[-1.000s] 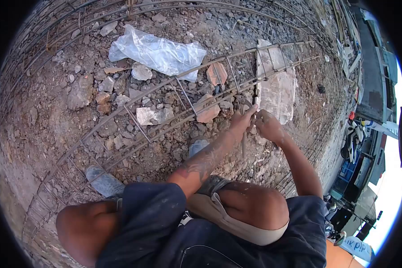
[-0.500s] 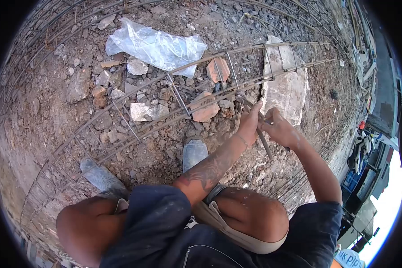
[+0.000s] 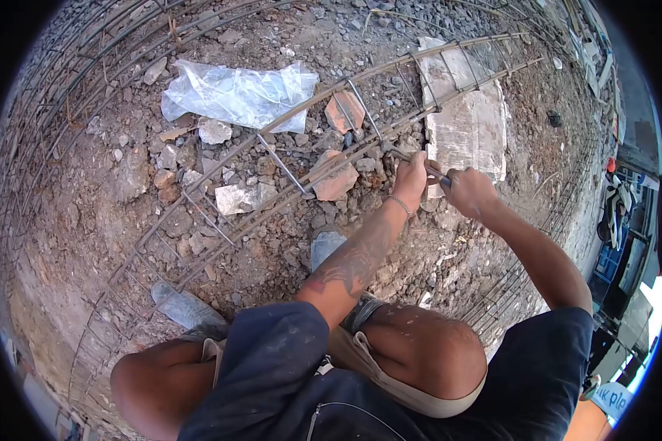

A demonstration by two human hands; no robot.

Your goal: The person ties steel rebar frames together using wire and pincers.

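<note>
A long steel rebar cage [image 3: 305, 192] with cross stirrups runs diagonally over the rubble in front of me. My left hand [image 3: 410, 176] is closed around a metal bar tool [image 3: 397, 153], whose far end meets the cage's near bar beside a stirrup. My right hand [image 3: 469, 189] grips the tool's dark end, just right of my left hand. Fingers hide part of the shaft, so its exact kind cannot be made out. Beneath the cage's right end lies a pale, worn board [image 3: 467, 136].
A clear plastic sheet [image 3: 235, 95] lies beyond the cage. Broken reddish tile pieces [image 3: 335, 180] and a whitish chunk [image 3: 244, 198] sit among stones. More rebar [image 3: 73, 73] curves along the left. My boots [image 3: 187, 305] are close to the cage.
Both hands and the tool have swung upward, away from my body. The right hand has moved further out, and the bar that hung down toward me no longer shows there. My view has shifted slightly.
</note>
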